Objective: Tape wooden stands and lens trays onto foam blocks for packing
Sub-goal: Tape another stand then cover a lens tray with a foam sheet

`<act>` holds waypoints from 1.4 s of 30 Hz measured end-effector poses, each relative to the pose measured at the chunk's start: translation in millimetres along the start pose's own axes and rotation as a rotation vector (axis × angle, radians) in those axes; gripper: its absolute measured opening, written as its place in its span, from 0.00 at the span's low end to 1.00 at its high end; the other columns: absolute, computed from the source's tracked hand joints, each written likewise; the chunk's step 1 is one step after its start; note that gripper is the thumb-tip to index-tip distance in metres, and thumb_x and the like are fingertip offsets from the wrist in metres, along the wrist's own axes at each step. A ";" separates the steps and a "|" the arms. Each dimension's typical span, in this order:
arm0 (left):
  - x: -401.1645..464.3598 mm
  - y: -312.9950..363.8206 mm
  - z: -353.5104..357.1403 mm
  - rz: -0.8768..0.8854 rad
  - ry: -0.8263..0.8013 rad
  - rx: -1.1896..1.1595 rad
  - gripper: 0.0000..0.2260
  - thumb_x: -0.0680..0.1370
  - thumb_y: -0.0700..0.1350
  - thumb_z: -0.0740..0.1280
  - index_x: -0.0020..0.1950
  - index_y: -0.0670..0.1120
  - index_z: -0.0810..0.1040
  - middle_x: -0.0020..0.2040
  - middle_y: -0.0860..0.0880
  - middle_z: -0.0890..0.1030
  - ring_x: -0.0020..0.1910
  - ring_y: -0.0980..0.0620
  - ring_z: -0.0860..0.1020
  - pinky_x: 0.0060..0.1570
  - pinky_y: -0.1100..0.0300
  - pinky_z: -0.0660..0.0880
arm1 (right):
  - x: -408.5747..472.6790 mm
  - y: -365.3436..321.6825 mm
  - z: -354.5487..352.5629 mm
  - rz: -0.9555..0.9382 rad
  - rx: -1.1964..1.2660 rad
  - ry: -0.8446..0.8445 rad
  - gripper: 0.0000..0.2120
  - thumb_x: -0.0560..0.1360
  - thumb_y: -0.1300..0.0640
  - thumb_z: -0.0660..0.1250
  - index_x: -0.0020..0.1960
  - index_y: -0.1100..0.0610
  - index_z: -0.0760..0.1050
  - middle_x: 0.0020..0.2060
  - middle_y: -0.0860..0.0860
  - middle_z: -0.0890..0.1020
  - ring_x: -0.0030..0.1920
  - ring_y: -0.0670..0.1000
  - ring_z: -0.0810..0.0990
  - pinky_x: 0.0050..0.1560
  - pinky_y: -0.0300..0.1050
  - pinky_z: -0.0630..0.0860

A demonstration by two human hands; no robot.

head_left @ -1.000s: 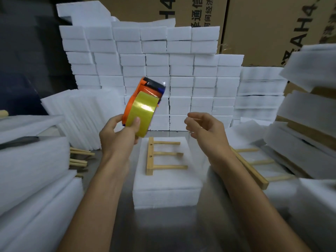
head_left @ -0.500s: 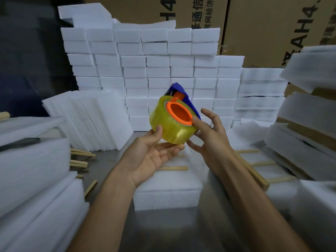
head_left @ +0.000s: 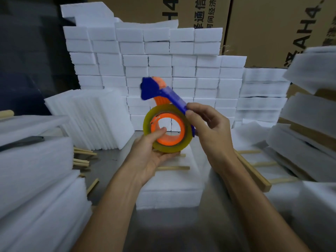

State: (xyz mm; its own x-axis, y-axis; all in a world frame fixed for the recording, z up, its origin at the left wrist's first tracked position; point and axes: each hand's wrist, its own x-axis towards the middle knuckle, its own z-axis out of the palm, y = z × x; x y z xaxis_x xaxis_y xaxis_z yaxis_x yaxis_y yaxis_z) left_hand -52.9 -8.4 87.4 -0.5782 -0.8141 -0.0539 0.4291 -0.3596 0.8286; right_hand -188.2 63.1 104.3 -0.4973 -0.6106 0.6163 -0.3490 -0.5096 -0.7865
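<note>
An orange and blue tape dispenser [head_left: 168,117] with a yellowish roll of clear tape is held up in front of me. My left hand [head_left: 151,153] cradles the roll from below, thumb hooked into the orange core. My right hand [head_left: 209,128] pinches the blue arm of the dispenser on its right side. Beneath the hands lies a white foam block [head_left: 171,190] with a wooden stand [head_left: 172,167] on top, mostly hidden by my left hand.
A wall of stacked white foam blocks [head_left: 154,60] stands behind, with cardboard boxes [head_left: 272,24] beyond. Foam sheets [head_left: 36,179] pile up at left, with loose wooden sticks [head_left: 81,159] beside them. A second wooden stand [head_left: 254,171] lies on foam at right, next to stacked foam [head_left: 309,133].
The dispenser swung from the upper left to the centre and turned its open core toward me. My right hand closed in and took hold of its blue arm.
</note>
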 end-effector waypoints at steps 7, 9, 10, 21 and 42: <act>9.8 4.9 -10.0 0.114 0.150 0.130 0.15 0.77 0.38 0.68 0.63 0.46 0.76 0.54 0.43 0.84 0.48 0.42 0.85 0.45 0.42 0.82 | 7.7 -4.0 3.8 0.305 -0.057 -0.048 0.06 0.77 0.50 0.70 0.53 0.48 0.79 0.49 0.47 0.84 0.50 0.46 0.83 0.47 0.43 0.79; 10.0 4.3 -8.7 0.108 0.156 0.134 0.16 0.77 0.38 0.69 0.65 0.47 0.75 0.56 0.43 0.83 0.52 0.41 0.83 0.48 0.39 0.81 | 19.0 -12.2 3.6 0.366 -0.124 -0.086 0.08 0.76 0.50 0.70 0.53 0.51 0.79 0.49 0.47 0.84 0.51 0.46 0.82 0.50 0.46 0.79; 9.9 3.6 -7.3 0.106 0.154 0.131 0.16 0.77 0.38 0.69 0.64 0.47 0.75 0.56 0.43 0.83 0.53 0.40 0.83 0.48 0.39 0.81 | 27.0 -18.4 5.0 0.374 -0.189 -0.111 0.12 0.75 0.47 0.69 0.52 0.54 0.79 0.47 0.48 0.84 0.49 0.47 0.83 0.51 0.48 0.80; -4.3 7.1 8.2 0.080 -0.036 0.099 0.13 0.68 0.37 0.69 0.51 0.45 0.82 0.48 0.46 0.86 0.52 0.43 0.83 0.45 0.47 0.81 | 76.8 -45.9 8.1 0.492 -0.254 -0.431 0.33 0.73 0.31 0.66 0.60 0.59 0.81 0.50 0.58 0.86 0.51 0.59 0.85 0.62 0.56 0.79; -13.2 24.6 -1.5 -0.020 0.021 -0.086 0.05 0.79 0.36 0.64 0.52 0.38 0.79 0.42 0.41 0.86 0.38 0.46 0.86 0.32 0.61 0.81 | 113.2 -69.1 -6.1 0.151 -1.004 -0.649 0.31 0.65 0.24 0.67 0.39 0.54 0.81 0.28 0.46 0.83 0.28 0.45 0.83 0.34 0.41 0.76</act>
State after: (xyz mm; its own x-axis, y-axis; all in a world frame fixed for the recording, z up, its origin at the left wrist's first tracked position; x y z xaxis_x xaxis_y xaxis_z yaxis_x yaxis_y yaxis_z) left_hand -33.7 -7.2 107.6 -0.5732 -0.8153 -0.0823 0.4764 -0.4133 0.7761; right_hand -225.2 32.9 228.2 -0.1946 -0.9614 0.1945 -0.9275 0.1158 -0.3555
